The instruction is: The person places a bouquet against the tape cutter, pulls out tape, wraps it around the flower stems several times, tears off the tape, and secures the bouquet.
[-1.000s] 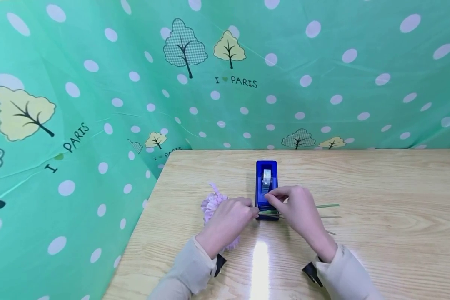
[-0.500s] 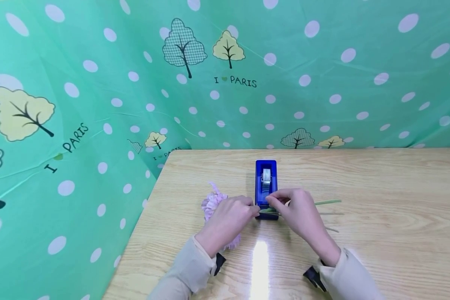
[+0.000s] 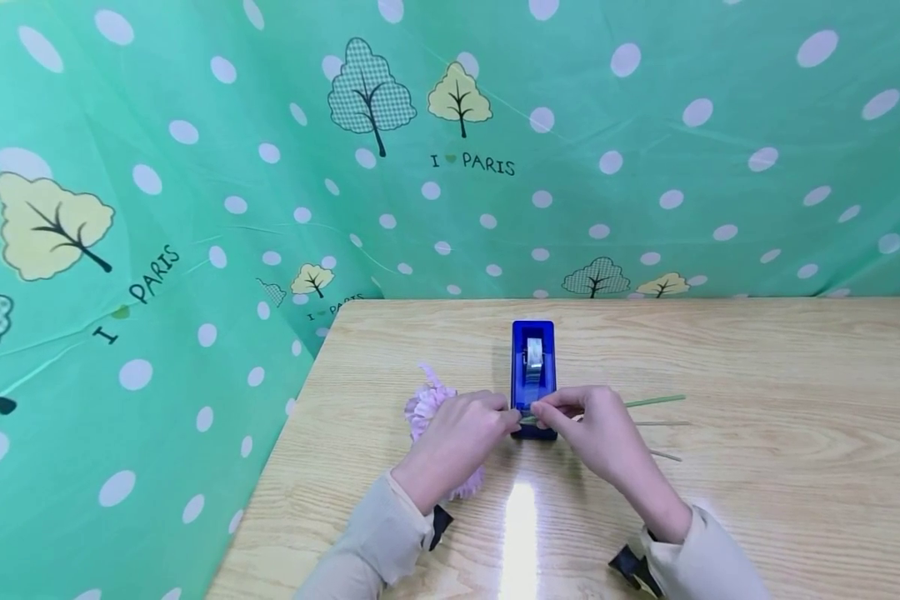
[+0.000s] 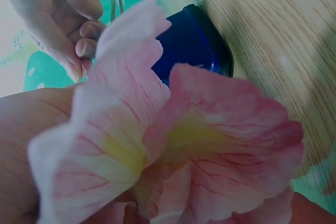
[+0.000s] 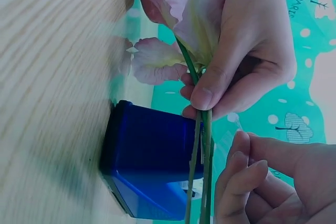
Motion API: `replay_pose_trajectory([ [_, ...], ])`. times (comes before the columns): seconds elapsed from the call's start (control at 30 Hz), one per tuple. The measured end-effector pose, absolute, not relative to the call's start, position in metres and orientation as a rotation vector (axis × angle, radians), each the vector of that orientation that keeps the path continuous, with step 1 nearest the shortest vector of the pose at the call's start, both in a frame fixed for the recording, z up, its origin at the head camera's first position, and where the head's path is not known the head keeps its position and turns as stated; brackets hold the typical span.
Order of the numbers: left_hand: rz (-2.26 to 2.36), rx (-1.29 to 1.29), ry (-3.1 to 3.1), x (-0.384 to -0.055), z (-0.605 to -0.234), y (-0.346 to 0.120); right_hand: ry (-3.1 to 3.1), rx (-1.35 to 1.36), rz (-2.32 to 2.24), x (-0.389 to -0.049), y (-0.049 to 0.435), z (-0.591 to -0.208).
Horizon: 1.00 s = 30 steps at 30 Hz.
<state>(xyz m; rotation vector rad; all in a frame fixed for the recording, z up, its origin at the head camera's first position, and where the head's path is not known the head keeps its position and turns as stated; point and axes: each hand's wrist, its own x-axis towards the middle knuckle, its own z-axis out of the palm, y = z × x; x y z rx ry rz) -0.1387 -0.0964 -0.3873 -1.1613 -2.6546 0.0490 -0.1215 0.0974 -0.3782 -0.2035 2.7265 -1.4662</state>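
My left hand (image 3: 461,433) grips a small bunch of pink-and-white artificial flowers (image 3: 426,407) by the stems (image 5: 205,150), thumb across them in the right wrist view. Blossoms (image 4: 226,145) fill much of the left wrist view. The stems point right, passing over the near end of a blue tape dispenser (image 3: 534,328) that carries a roll of clear tape (image 3: 534,354). Close beside the left fingertips, my right hand (image 3: 600,429) pinches a thin piece of clear tape (image 5: 238,121) between thumb and index finger. Its other fingers are loosely bent.
A light wood-grain table (image 3: 780,433) lies under everything. Behind and to the left hangs a green polka-dot cloth (image 3: 645,192) with printed trees. Both sleeves (image 3: 382,525) have black straps at the wrists.
My right hand has come slightly nearer over the dispenser, down toward the stems. The free stem ends have tipped a little upward in the head view. My left hand keeps its grip almost in place.
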Motion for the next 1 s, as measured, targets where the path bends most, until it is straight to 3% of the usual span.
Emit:
replay_pose_trajectory([
  [1.0,0.020,-1.153,-2.673,-0.139,-0.390,-0.094,2.649,-0.152,-1.469,-0.106,0.095,-0.383],
])
